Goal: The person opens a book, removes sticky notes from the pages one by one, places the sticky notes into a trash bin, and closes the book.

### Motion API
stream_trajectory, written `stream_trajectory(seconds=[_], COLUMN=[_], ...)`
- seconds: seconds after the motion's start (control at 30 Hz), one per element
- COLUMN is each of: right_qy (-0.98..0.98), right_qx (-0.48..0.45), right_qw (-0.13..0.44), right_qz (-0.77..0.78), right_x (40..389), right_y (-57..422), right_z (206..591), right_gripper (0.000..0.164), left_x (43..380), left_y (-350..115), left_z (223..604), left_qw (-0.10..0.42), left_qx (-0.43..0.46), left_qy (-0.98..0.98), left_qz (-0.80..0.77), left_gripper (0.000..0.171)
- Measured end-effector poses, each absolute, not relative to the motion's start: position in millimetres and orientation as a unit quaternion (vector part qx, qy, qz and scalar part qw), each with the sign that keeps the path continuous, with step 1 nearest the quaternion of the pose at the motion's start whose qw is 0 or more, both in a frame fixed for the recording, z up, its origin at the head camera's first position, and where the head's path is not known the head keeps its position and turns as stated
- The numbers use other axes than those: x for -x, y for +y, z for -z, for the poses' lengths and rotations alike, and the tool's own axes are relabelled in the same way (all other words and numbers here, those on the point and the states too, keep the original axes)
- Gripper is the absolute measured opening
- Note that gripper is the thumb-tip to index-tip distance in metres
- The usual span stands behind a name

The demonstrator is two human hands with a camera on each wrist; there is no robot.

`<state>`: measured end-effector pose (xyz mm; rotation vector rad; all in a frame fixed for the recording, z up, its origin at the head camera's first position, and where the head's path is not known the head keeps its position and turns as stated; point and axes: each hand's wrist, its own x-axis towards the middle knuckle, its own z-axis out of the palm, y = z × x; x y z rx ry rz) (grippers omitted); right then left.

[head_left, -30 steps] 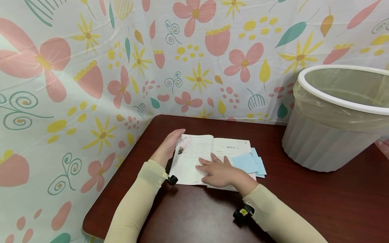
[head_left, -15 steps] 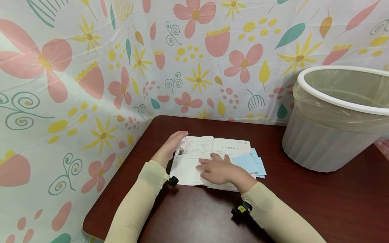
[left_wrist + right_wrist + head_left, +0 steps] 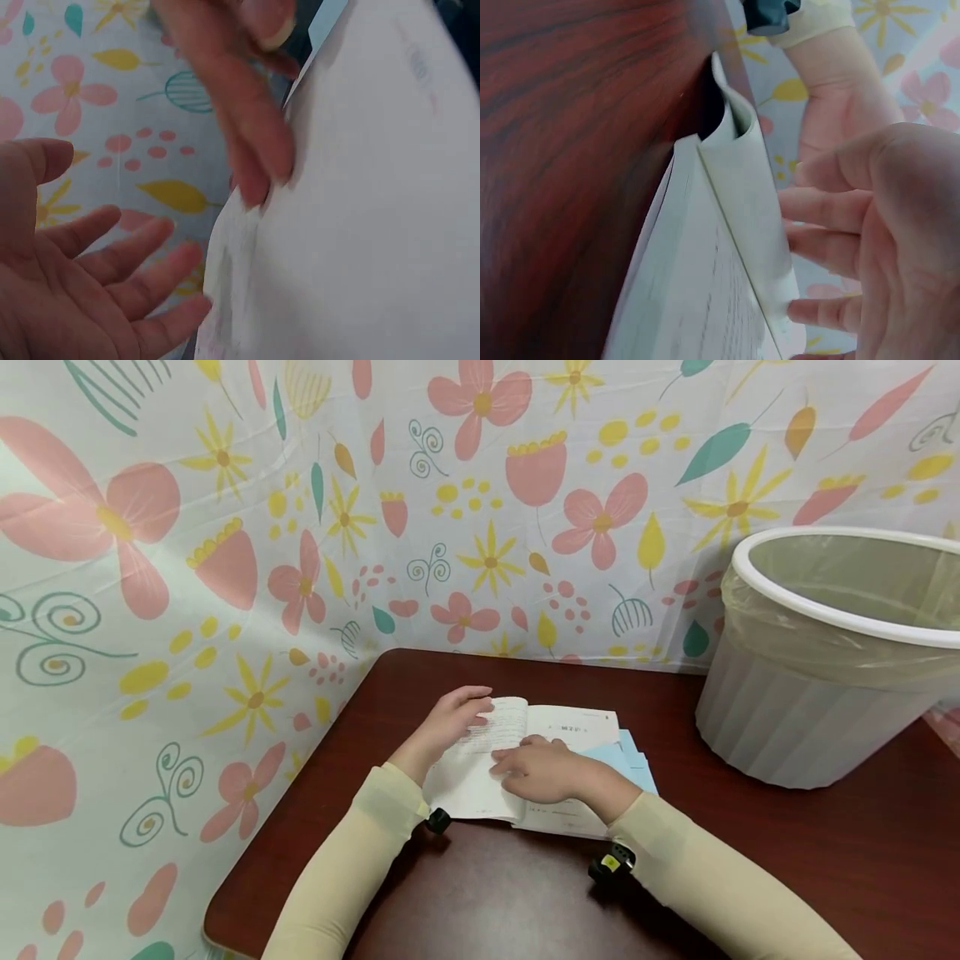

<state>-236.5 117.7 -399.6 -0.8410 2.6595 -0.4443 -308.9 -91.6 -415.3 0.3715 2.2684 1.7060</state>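
An open book (image 3: 472,789) with printed pages lies on the dark red wooden table (image 3: 750,852). My left hand (image 3: 450,720) is over the book's left page, palm turned inward and fingers extended toward the upper part. Near the centre fold, my right hand (image 3: 546,770) reaches across from the right page, its fingertips touching the left page. In the right wrist view, the right hand's fingers (image 3: 825,313) meet the page, which bulges up at the fold. Light blue paper slips (image 3: 636,762) stick out at the book's right side, partly covered by the right hand.
A grey waste bin (image 3: 780,718) with a white rim and a clear liner stands on the table at the right. Flower-patterned cloth (image 3: 487,485) hangs behind and along the left. The table's left edge (image 3: 292,785) runs beside the left arm.
My left hand has moved right from the book's outer edge, over the left page. The right hand stays near the fold, its fingers drawn slightly closer together.
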Motion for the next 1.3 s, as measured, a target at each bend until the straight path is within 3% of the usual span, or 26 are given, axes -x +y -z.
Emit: stream_trajectory(seconds=[0.17,0.33,0.87,1.13,1.3], right_qy=[0.907,0.884,0.935,0.946,0.949], right_qx=[0.337,0.353,0.189,0.143,0.125], right_qw=[0.169,0.183,0.101,0.063,0.042], right_qz=[0.189,0.244,0.282,0.282,0.288], right_x=[243,245,246,249,247], right_y=[130,150,253,260,258], right_z=[395,398,408,416,419], right_gripper=[0.042,0.040,0.042,0.047,0.046], left_x=[301,297,310,331,342], left_y=[-82,-76,-59,-26,-4], left_z=[410,409,397,376,372], left_qw=[0.191,0.207,0.211,0.259,0.286], left_qx=[-0.171,-0.190,-0.275,-0.282,-0.245], left_qy=[0.768,0.776,0.849,0.892,0.899], left_qz=[-0.587,-0.565,-0.400,-0.242,-0.222], left_gripper=[0.052,0.053,0.057,0.059,0.051])
